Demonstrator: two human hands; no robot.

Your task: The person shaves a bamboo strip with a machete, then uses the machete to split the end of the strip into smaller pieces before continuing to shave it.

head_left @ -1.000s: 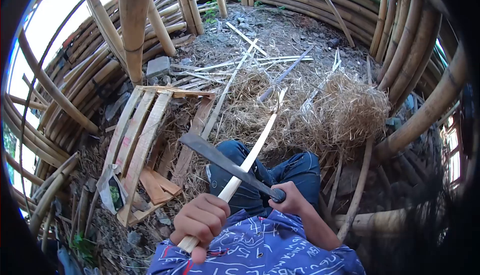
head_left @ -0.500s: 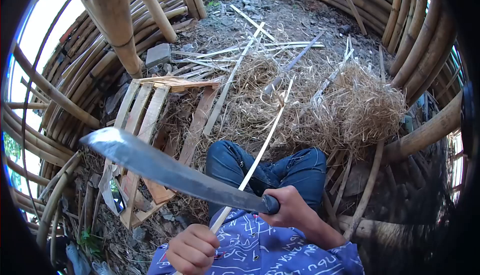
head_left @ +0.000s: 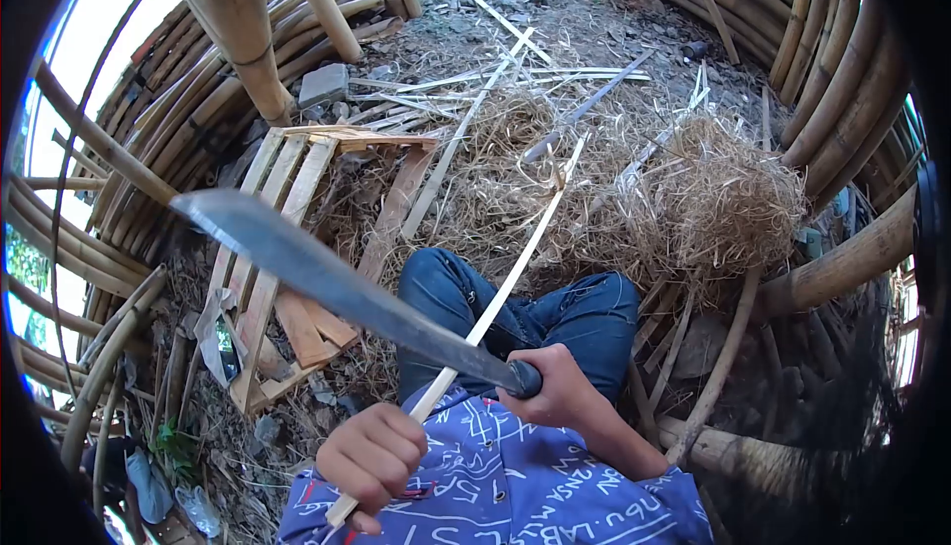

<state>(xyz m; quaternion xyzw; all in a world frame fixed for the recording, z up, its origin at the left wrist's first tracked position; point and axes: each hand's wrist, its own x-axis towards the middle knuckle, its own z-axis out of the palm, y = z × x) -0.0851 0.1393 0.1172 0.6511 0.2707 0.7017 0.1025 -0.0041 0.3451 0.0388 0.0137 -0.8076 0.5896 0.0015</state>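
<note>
My right hand (head_left: 558, 386) is wrapped round the dark handle of a machete (head_left: 327, 292), whose long curved blade points up and to the left. In my left fist (head_left: 374, 461) is a thin pale bamboo strip (head_left: 525, 253), its near end sticking out below the fingers. From there the strip runs away over my lap, toward the shavings. Near its far end a curl of shaving (head_left: 560, 183) clings to it. The blade crosses over the strip close to the machete handle. My jeans (head_left: 594, 322) show crossed legs beneath both.
A heap of curly shavings (head_left: 728, 198) lies ahead and to the right. A wooden crate (head_left: 297, 183) sits at the left. Farther off are split strips (head_left: 475, 114), a second blade-like tool (head_left: 594, 104) and a grey block (head_left: 323, 83). Bamboo poles (head_left: 233, 25) ring the space.
The near end of the bamboo strip now shows below my left fist. The shaving curl sits a little higher in view. Both hands keep their grips.
</note>
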